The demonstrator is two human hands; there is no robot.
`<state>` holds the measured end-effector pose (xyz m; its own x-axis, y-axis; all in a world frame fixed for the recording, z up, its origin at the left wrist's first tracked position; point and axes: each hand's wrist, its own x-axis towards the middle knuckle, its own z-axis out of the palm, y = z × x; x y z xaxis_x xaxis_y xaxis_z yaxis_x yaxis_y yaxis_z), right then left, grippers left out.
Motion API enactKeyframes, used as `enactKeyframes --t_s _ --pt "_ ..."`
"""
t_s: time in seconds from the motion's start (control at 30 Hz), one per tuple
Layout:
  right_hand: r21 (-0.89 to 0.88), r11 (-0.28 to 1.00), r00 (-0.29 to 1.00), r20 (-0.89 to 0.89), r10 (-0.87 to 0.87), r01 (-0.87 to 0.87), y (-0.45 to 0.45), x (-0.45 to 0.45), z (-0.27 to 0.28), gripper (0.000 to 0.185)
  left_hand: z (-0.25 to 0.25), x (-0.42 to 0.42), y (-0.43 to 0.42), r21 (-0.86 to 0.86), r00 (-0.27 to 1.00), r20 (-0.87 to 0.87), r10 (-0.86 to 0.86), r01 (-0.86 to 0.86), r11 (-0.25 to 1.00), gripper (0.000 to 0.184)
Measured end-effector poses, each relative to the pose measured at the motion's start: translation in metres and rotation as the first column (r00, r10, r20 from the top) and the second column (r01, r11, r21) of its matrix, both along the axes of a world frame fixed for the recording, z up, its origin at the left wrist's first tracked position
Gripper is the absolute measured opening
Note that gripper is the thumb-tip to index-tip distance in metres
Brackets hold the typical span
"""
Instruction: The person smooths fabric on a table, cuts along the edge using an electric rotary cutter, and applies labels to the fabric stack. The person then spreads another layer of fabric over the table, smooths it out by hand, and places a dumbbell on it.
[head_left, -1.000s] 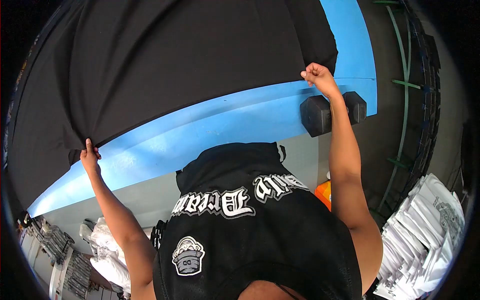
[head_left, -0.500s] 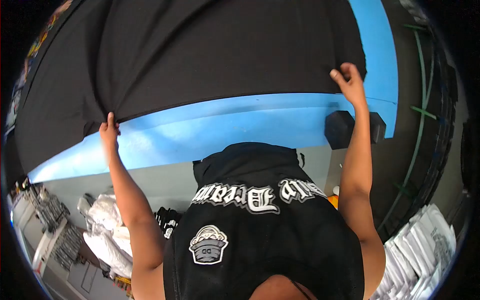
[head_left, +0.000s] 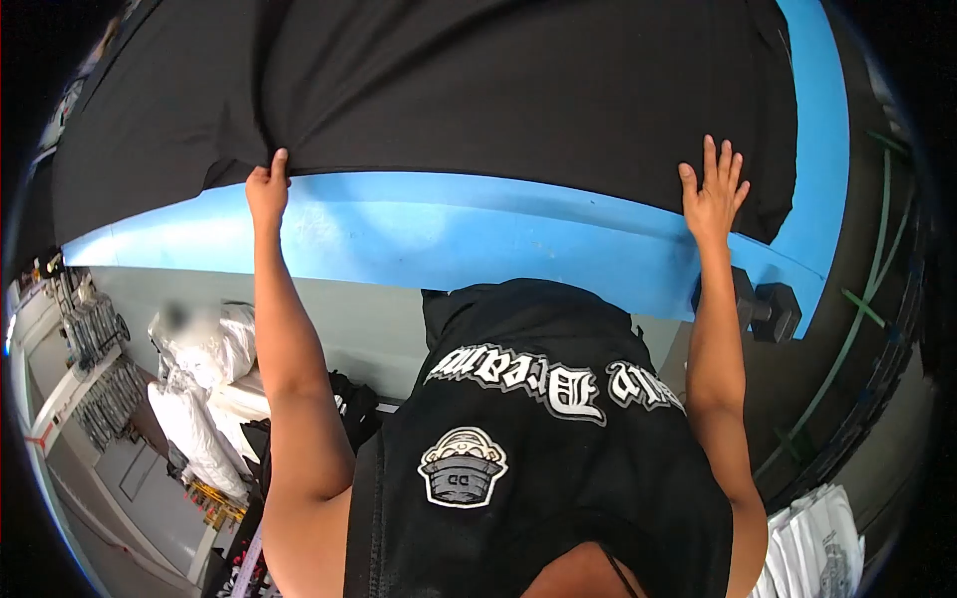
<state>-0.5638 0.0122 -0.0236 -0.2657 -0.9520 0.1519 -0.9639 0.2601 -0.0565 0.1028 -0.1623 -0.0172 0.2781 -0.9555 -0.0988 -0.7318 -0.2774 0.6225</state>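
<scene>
Black fabric [head_left: 518, 110] is spread over a blue tabletop [head_left: 429, 224], its near edge running just short of the table's front. My left hand [head_left: 269, 194] pinches that near edge, and folds fan out from the grip across the cloth. Further right, my right hand [head_left: 714, 204] rests flat on the fabric near its corner, fingers stretched and apart. Under my right forearm, a black hexagonal dumbbell [head_left: 773, 312] sits at the table's front right, partly hidden by the arm.
White plastic-wrapped bundles [head_left: 204, 349] lie below the table at the left. A stack of white packages [head_left: 817, 543] is at the lower right. Dark floor with green tape lines [head_left: 867, 299] runs along the table's right side.
My left hand has moved up and right in view, still pinching the fabric edge. The right hand's curled fingers have straightened and spread flat on the cloth. The camera view has shifted.
</scene>
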Motion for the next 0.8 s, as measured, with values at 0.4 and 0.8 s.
enactKeyframes --t_s 0.4,0.8 --pt "0.028 1.0 0.999 0.036 0.0 -0.001 -0.002 0.002 0.0 0.068 -0.01 0.001 0.008 -0.104 0.998 0.069 -0.013 0.02 0.994 0.064" --pt "0.072 0.997 0.999 0.03 -0.016 0.014 -0.004 0.0 0.0 0.069 -0.005 -0.006 0.017 -0.11 0.993 0.109 -0.05 0.062 0.992 0.061"
